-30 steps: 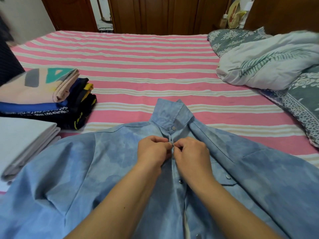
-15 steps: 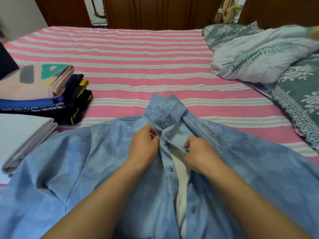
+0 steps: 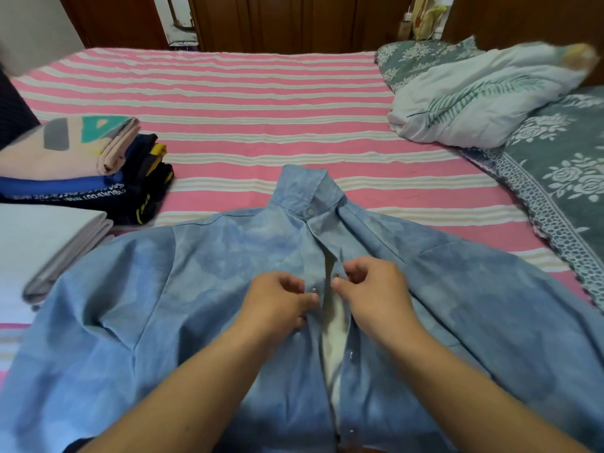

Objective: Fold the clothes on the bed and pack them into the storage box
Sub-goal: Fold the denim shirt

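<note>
The left hand (image 3: 281,300) pinches the left front edge of a blue shirt (image 3: 183,289) beside a metal snap, thumb and curled fingers closed on the cloth. Just at its three o'clock, across a narrow gap showing the white lining, the right hand (image 3: 372,291) pinches the right front edge in the same way, with a snap stud showing between thumb and forefinger. The two hands are near but apart.

The shirt lies front up on the pink striped bed (image 3: 261,103), its collar (image 3: 305,188) standing at twelve o'clock from the hands and closed by its top snap; below the hands, toward six o'clock, the front hangs open with more snaps along it. Both sleeves spread out to nine and three o'clock.

At ten o'clock sits a stack of folded clothes (image 3: 85,171), a peach piece on top of blue and black ones. Nearer, at nine o'clock, lies a folded pale grey garment (image 3: 49,243). At two o'clock a rumpled white quilt (image 3: 474,103) with a leaf print rests against grey floral pillows (image 3: 562,178).
</note>
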Action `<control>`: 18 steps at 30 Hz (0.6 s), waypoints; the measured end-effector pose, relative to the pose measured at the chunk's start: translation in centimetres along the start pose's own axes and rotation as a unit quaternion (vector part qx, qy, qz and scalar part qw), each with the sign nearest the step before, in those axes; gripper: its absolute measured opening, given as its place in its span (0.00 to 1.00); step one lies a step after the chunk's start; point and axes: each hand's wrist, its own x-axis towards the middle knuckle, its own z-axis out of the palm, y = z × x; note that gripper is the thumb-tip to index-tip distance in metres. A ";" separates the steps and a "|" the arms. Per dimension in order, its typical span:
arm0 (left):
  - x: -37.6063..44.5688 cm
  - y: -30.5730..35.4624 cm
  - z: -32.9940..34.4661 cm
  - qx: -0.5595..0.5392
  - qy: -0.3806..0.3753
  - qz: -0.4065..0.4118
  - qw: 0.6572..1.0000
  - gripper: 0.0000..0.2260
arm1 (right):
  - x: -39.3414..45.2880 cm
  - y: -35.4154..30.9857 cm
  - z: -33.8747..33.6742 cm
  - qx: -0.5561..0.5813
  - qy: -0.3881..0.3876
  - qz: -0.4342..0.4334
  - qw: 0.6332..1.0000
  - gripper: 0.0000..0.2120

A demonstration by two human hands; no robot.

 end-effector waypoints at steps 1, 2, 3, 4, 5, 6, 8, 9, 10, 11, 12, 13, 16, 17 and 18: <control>-0.4 0.1 0.1 -0.042 0.001 -0.010 0.999 0.05 | -0.4 -0.1 0.4 0.021 -0.001 0.003 1.000 0.10; -0.6 0.1 0.2 -0.074 0.006 -0.018 0.997 0.04 | -0.8 -0.2 0.9 0.031 -0.004 0.007 0.999 0.09; -0.9 0.2 0.4 -0.095 0.010 -0.024 0.995 0.02 | -1.3 -0.1 1.4 0.039 -0.004 0.012 0.999 0.07; -1.0 0.2 0.5 -0.115 0.011 -0.032 0.993 0.04 | -1.5 0.0 1.8 0.047 -0.001 0.015 0.999 0.05; -1.2 0.3 0.6 -0.138 0.002 -0.042 0.989 0.05 | -1.7 0.1 2.1 0.050 0.004 0.016 0.999 0.03; -1.4 0.4 0.7 -0.164 -0.012 -0.053 0.985 0.04 | -1.9 0.1 2.2 0.047 0.008 0.016 0.999 0.04; -1.5 0.4 0.5 -0.199 -0.033 -0.070 0.977 0.04 | -2.1 0.2 2.3 0.033 0.017 0.014 0.999 0.05; -1.5 0.4 0.4 -0.208 -0.038 -0.076 0.974 0.05 | -2.1 0.2 2.4 0.025 0.021 0.016 0.999 0.05; -1.4 0.4 0.4 -0.214 -0.039 -0.081 0.973 0.05 | -2.1 0.2 2.4 0.016 0.024 0.018 0.999 0.04; -1.5 0.4 0.2 -0.217 -0.038 -0.085 0.972 0.05 | -2.1 0.2 2.5 0.004 0.027 0.021 0.999 0.04; -1.5 0.5 0.2 -0.219 -0.037 -0.088 0.971 0.05 | -2.1 0.2 2.6 -0.008 0.029 0.023 0.999 0.05; -1.4 0.6 0.2 -0.219 -0.037 -0.089 0.971 0.05 | -2.1 0.1 2.7 -0.018 0.029 0.023 0.999 0.06; -1.4 0.5 0.1 -0.203 -0.030 -0.086 0.975 0.05 | -2.3 0.2 2.9 -0.020 0.028 0.009 0.999 0.05; -1.4 0.4 0.1 -0.196 -0.028 -0.083 0.977 0.06 | -2.4 0.2 3.0 -0.018 0.028 -0.001 0.999 0.05; -1.3 0.3 0.1 -0.193 -0.025 -0.081 0.977 0.06 | -2.5 0.1 2.9 -0.020 0.028 -0.011 0.999 0.05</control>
